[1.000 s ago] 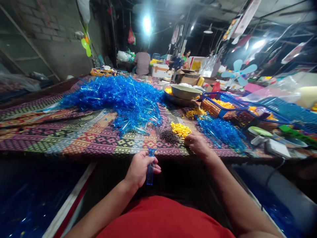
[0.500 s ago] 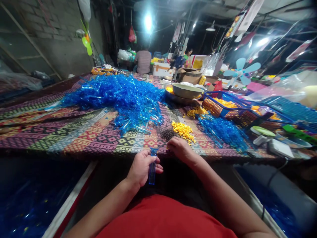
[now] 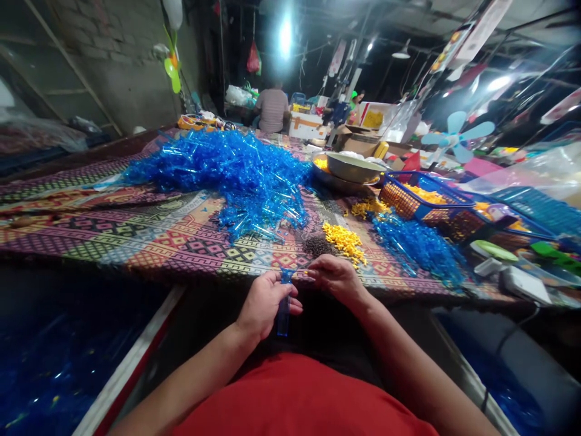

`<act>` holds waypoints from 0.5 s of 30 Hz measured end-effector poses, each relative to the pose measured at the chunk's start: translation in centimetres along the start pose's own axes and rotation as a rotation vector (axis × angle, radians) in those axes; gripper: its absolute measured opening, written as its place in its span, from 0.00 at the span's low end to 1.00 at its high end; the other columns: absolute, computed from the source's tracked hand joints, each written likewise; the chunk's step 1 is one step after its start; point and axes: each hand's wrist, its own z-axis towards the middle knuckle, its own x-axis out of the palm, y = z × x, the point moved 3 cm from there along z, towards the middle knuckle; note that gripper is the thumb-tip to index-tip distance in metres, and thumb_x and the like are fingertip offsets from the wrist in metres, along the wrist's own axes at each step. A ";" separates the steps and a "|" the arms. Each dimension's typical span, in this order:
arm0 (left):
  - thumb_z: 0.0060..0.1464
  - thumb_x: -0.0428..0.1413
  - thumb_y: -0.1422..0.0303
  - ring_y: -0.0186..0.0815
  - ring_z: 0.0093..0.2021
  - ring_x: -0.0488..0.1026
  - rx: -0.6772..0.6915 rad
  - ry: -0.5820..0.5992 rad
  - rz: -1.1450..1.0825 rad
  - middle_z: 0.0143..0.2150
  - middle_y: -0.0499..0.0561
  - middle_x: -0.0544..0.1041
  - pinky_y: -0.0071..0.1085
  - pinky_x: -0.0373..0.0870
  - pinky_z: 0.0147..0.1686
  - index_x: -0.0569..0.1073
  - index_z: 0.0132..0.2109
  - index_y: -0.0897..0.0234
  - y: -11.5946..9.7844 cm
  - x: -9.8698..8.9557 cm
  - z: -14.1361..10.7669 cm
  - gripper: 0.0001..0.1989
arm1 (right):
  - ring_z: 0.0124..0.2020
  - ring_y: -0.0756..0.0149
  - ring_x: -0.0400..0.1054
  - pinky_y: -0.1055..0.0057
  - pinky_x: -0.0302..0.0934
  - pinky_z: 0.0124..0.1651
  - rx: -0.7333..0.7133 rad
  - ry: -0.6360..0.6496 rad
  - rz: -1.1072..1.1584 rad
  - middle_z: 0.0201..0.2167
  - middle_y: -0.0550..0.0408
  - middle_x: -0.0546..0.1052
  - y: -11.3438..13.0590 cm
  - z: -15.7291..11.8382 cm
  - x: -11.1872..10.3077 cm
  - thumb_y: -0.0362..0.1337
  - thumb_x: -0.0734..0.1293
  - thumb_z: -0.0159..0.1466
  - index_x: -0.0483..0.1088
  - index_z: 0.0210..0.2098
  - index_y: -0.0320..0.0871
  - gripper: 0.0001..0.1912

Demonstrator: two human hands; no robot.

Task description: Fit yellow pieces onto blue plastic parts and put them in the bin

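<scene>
My left hand (image 3: 265, 306) is closed around a clear blue plastic tube (image 3: 283, 315), held upright below the table's front edge with its wider end on top. Just to the right, my right hand (image 3: 338, 281) pinches its fingertips together close to the tube's top. A tiny yellow piece (image 3: 307, 272) shows at those fingertips, mostly hidden. Beyond the right hand lie a heap of small yellow plastic pieces (image 3: 345, 242) and, touching it, a pile of small dark beads or pellets (image 3: 316, 244).
A large mound of blue plastic parts (image 3: 218, 160) covers the table's left and middle. A smaller blue pile (image 3: 417, 248) lies right. Behind it stand stacked metal bowls (image 3: 349, 168) and a blue basket (image 3: 402, 200) of yellow pieces. A person (image 3: 272, 109) sits far back.
My right hand has come away from the edge of the bead and yellow piles, its fingertips now turned toward the tube. My left hand keeps its hold. The view has shifted slightly.
</scene>
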 end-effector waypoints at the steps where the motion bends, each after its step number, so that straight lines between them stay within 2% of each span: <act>1: 0.45 0.55 0.73 0.32 0.21 0.73 0.006 -0.002 0.013 0.28 0.50 0.72 0.31 0.73 0.23 0.66 0.34 0.68 0.0 0.2 0.0 0.06 | 0.19 0.72 0.64 0.75 0.59 0.21 0.026 0.001 0.084 0.22 0.57 0.70 0.7 -0.2 0.5 0.40 0.65 0.59 0.71 0.31 0.42 0.08; 3: 0.45 0.55 0.73 0.32 0.21 0.72 0.018 0.003 0.022 0.28 0.50 0.73 0.30 0.73 0.22 0.67 0.34 0.68 0.0 0.5 0.0 0.07 | 0.19 0.72 0.64 0.75 0.59 0.21 0.029 -0.013 0.143 0.22 0.57 0.71 1.9 -0.5 1.3 0.40 0.65 0.60 0.71 0.30 0.43 0.07; 6: 0.45 0.54 0.74 0.30 0.20 0.71 0.029 0.017 0.019 0.28 0.49 0.73 0.30 0.73 0.23 0.68 0.35 0.68 0.0 0.8 -0.1 0.07 | 0.25 0.69 0.67 0.73 0.62 0.28 -0.099 -0.050 0.007 0.25 0.55 0.73 3.0 -0.5 2.1 0.38 0.64 0.61 0.71 0.28 0.44 0.07; 10: 0.45 0.53 0.74 0.28 0.20 0.70 0.057 0.024 0.050 0.26 0.47 0.73 0.29 0.73 0.23 0.68 0.35 0.67 0.0 0.9 -0.4 0.07 | 0.30 0.68 0.67 0.71 0.62 0.34 -0.258 -0.046 -0.169 0.29 0.52 0.73 2.9 -0.5 2.6 0.35 0.60 0.64 0.71 0.30 0.43 0.09; 15: 0.45 0.52 0.73 0.29 0.18 0.69 0.076 -0.019 0.134 0.23 0.45 0.70 0.28 0.72 0.20 0.67 0.33 0.66 -0.2 0.7 -0.5 0.04 | 0.28 0.69 0.64 0.73 0.61 0.31 -0.341 -0.010 -0.233 0.28 0.52 0.70 2.7 -0.8 3.2 0.33 0.57 0.65 0.70 0.32 0.43 0.11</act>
